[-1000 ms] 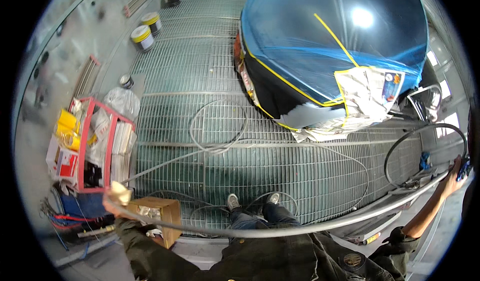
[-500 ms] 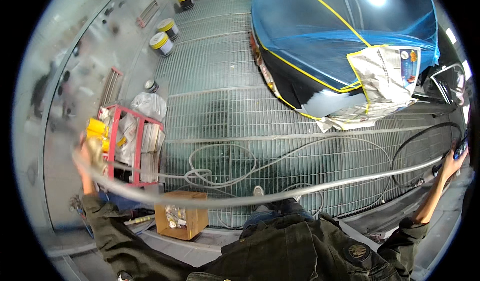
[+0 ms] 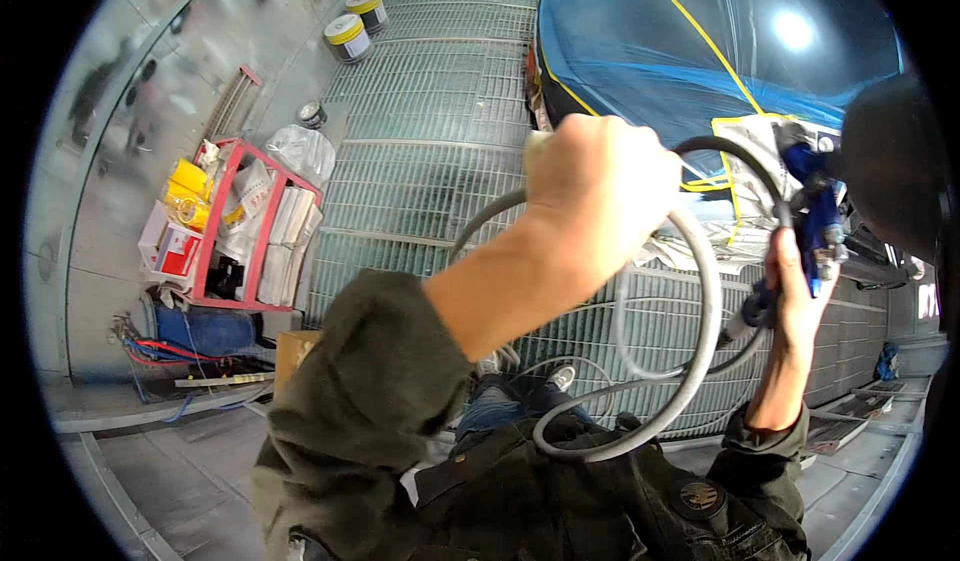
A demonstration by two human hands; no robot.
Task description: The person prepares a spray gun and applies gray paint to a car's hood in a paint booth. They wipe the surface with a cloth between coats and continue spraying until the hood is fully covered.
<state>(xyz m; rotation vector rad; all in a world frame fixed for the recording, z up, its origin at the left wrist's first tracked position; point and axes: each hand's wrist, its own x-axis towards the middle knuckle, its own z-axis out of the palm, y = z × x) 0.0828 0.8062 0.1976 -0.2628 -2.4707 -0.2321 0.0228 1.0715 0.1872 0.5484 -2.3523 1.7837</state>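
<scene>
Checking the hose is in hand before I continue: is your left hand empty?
No, the left hand is closed around the gray hose, which curves down from the fist.

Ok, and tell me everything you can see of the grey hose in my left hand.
The hose is a round, smooth, flexible grey tube that looks like rubber or plastic. Your left hand is closed around it, raised in front of your body, and the hose comes out on both sides of the fist. On the right side it hangs in a slack, wide bend in front of your dark jacket, then curls toward your right hand. I can't make out its ends.
</scene>
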